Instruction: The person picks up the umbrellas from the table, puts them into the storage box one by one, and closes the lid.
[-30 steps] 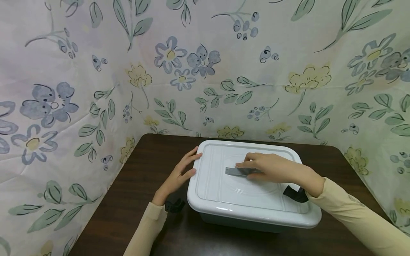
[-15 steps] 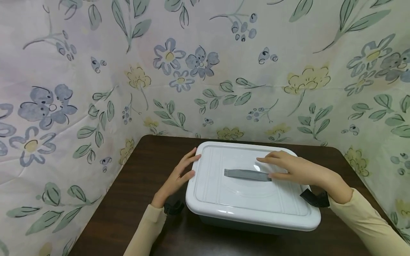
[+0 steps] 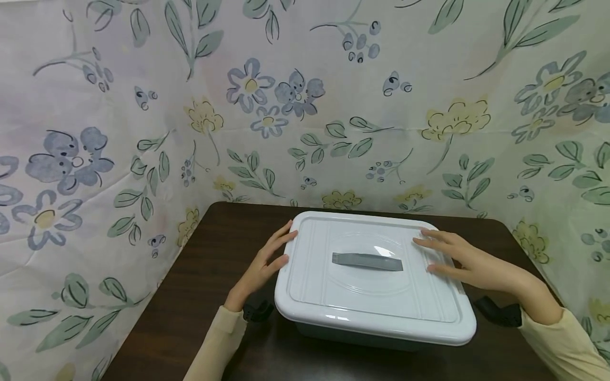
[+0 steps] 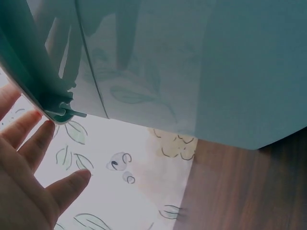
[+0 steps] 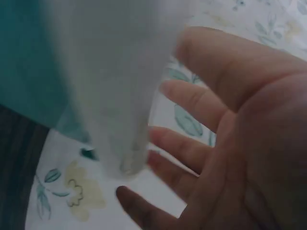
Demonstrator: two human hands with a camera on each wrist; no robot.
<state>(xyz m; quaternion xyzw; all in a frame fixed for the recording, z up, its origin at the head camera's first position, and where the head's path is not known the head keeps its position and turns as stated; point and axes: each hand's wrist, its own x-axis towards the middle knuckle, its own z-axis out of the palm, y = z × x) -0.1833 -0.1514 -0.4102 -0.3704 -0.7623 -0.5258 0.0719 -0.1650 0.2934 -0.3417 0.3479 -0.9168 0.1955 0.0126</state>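
Note:
A storage box with a white lid (image 3: 362,301) and a grey-green body (image 3: 352,336) sits on the table, its lid on top. A grey handle (image 3: 367,261) lies across the middle of the lid. My left hand (image 3: 259,267) touches the lid's left edge with fingers spread. My right hand (image 3: 469,259) is over the lid's right edge, fingers extended and apart from the handle. In the left wrist view, the fingertips of the left hand (image 4: 36,163) meet the lid rim beside the teal box wall (image 4: 192,72). The right wrist view has the right hand (image 5: 206,129) beside the blurred rim.
The dark brown wooden table (image 3: 229,233) extends on both sides of the box. A floral cloth (image 3: 305,159) hangs behind and beside it. Black straps (image 3: 500,312) are worn on both wrists.
My right hand has let go of the grey handle and moved right to the lid's right edge. The left hand has stayed at the left edge.

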